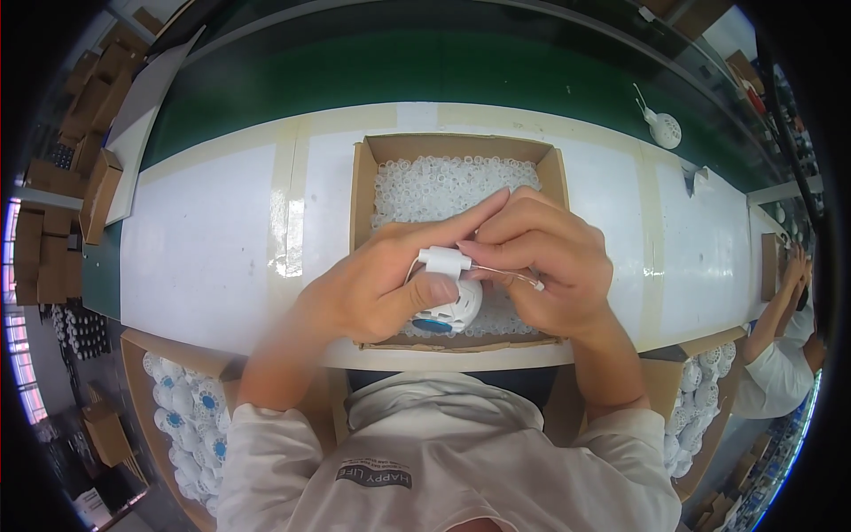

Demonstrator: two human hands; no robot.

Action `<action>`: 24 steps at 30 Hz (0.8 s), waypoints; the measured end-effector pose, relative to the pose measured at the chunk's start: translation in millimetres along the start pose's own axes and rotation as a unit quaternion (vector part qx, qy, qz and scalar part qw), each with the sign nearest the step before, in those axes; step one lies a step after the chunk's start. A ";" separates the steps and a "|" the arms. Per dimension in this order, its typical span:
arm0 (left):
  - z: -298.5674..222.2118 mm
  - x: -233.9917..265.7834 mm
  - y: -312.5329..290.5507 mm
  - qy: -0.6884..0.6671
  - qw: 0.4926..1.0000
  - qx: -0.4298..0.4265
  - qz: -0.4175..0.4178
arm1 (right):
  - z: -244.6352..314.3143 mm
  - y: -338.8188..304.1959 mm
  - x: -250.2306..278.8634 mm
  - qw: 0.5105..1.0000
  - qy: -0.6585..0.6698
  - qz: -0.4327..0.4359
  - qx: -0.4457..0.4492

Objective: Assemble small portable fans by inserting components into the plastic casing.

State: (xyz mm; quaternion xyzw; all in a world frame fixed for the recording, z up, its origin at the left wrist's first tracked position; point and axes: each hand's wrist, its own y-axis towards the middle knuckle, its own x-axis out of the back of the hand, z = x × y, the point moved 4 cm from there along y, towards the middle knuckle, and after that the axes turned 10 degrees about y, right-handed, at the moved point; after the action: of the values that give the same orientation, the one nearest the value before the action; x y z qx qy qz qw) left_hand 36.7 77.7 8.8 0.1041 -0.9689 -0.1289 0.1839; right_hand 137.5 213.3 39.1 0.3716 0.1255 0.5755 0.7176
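Observation:
Above an open cardboard box, my left hand (368, 282) is closed around a small white round plastic device (461, 306). The device has a blue face at its lower side and a white tubular neck (445, 261) on top. A thin pale cord (496, 269) comes out of the neck's right end, with a small clear piece at its tip. My right hand (558, 262) pinches at that end of the neck, its thumb and fingers closed on the cord. Part of the device is hidden behind my left thumb.
The cardboard box (363, 208) holds many small clear plastic rings (443, 182) on a white tabletop (213, 230). Beyond lies a green belt (355, 80); a similar white device (663, 129) rests at far right. Boxes of white devices (191, 417) (700, 399) flank me. Another person (780, 372) works at right.

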 end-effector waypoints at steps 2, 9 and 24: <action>0.4 -0.2 -1.6 -0.048 0.999 0.024 0.009 | 3.1 0.1 -0.1 0.998 -0.039 0.001 0.045; -14.6 0.5 -0.2 0.014 0.996 0.066 0.062 | 19.2 2.0 3.4 0.989 -0.135 0.052 0.045; 24.4 12.2 -20.5 0.052 0.980 0.194 -0.003 | 2.3 -11.4 -9.8 0.975 -0.211 0.020 0.062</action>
State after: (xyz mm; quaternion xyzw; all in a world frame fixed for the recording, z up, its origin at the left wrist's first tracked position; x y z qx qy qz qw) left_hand 19.4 60.4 -15.0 0.1470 -0.9644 0.0665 0.2096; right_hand 144.3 202.6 30.5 0.5304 -0.0008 0.4895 0.6921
